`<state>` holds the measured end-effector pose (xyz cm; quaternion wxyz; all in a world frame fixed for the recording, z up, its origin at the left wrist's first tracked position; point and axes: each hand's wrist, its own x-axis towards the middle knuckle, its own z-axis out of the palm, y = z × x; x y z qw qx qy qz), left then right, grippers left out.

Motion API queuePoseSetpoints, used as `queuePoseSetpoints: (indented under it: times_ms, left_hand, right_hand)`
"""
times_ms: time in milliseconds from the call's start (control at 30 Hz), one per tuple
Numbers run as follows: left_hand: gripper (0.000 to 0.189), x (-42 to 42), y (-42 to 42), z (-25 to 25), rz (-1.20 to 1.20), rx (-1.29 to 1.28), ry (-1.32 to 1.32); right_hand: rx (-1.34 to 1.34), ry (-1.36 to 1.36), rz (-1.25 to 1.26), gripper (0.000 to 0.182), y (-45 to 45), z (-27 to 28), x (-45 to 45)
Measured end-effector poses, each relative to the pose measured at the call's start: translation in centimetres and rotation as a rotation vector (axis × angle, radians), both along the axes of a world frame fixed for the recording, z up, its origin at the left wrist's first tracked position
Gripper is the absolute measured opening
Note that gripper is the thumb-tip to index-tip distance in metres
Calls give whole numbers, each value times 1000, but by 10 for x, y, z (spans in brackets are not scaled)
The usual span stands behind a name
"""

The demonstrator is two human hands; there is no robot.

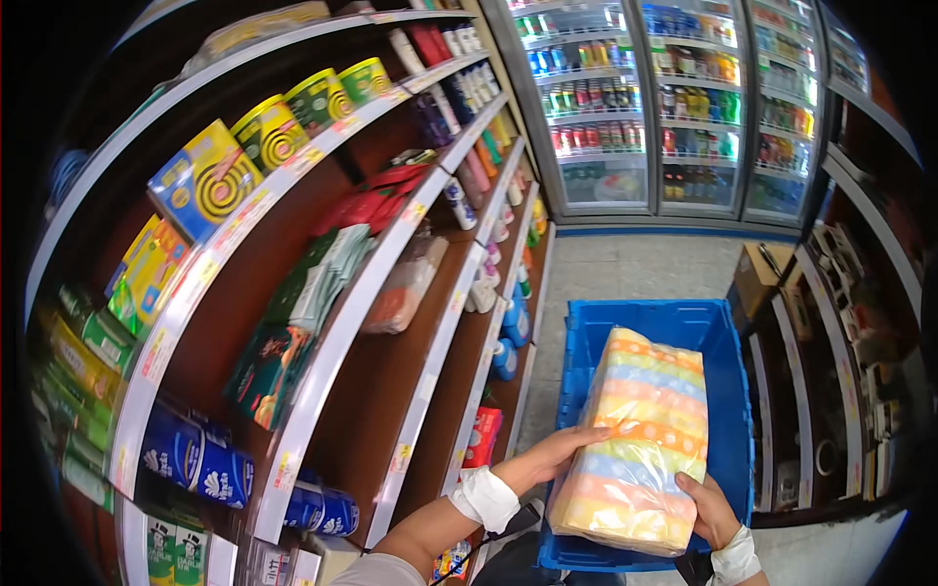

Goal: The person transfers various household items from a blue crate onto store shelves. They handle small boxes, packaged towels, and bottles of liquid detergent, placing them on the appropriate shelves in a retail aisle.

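Note:
Between my hands is a plastic-wrapped bundle of soft packs [637, 454], patterned in orange, yellow, blue and pink bands. My left hand [568, 453] grips its left side, thumb along the upper face. On the lower right side my right hand [709, 505] holds it with the thumb on top. The bundle is over a blue plastic crate [658, 313] and hides much of its inside. I cannot tell whether the bundle touches the crate floor. White bands circle both of my wrists.
Shop shelves [421, 410] on my left carry mosquito-coil boxes [207, 182], blue Vinda rolls [194, 458] and bottles [516, 322]. Glass-door drink coolers [597, 110] stand at the aisle's end. Right of the crate are a cardboard box [758, 275] and more shelving [832, 351].

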<state>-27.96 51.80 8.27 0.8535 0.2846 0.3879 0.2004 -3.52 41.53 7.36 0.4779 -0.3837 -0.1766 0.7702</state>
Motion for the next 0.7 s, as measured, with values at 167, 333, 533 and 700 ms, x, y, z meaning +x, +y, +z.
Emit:
queuePoseSetpoints:
  times_ms: [167, 333, 533, 700]
  left_hand:
    - [56, -64, 6, 28, 150, 123, -45]
    - [56, -125, 18, 32, 431, 266, -156]
    - [52, -210, 47, 10, 672, 447, -34]
    - [51, -263, 94, -4, 801, 617, 16]
  right_hand:
    - [217, -129, 23, 60, 45, 35, -55]
    - [396, -164, 73, 63, 107, 42, -106]
    - [382, -7, 175, 64, 180, 14, -201]
    - [392, 44, 202, 66, 241, -3, -264]
